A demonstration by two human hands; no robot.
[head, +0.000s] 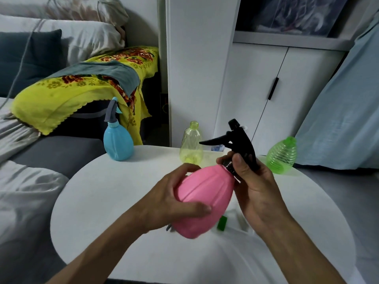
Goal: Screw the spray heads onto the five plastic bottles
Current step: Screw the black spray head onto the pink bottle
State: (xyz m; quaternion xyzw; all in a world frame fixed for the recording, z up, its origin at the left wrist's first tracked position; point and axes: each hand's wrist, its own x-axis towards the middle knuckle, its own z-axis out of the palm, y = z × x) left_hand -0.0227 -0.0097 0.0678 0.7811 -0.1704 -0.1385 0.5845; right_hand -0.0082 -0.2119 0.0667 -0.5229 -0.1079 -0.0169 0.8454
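While the pink bottle (205,199) is held tilted above the round white table (106,201), its neck points up and to the right, toward the cupboard. The left hand (174,199) grips the wide body of this bottle, with the fingers curled over the top side and the thumb pressing on the near side. The right hand (254,187) holds the black spray head (240,140) at the neck of the pink bottle; thumb and fingers are closed around the collar, and the trigger points to the left. How far the head is screwed on, I cannot tell.

Just below the pink bottle, a small green piece (222,223) lies on the table, and something pale beside it is too blurred to name. Behind the pink bottle, the yellow clear bottle (191,144) stands upright at the far edge of the table with an open neck. To the right of the pink bottle, near the right edge of the table, the green ribbed bottle (282,155) stands, also without a head. To the left and behind, the blue bottle (118,142) stands upright at the left far edge, and it carries a grey and blue spray head (111,110).

Beyond the table there is a white cupboard (256,89) with a black handle, and to the left a grey sofa (53,152) with a yellow flowered cloth (57,95).
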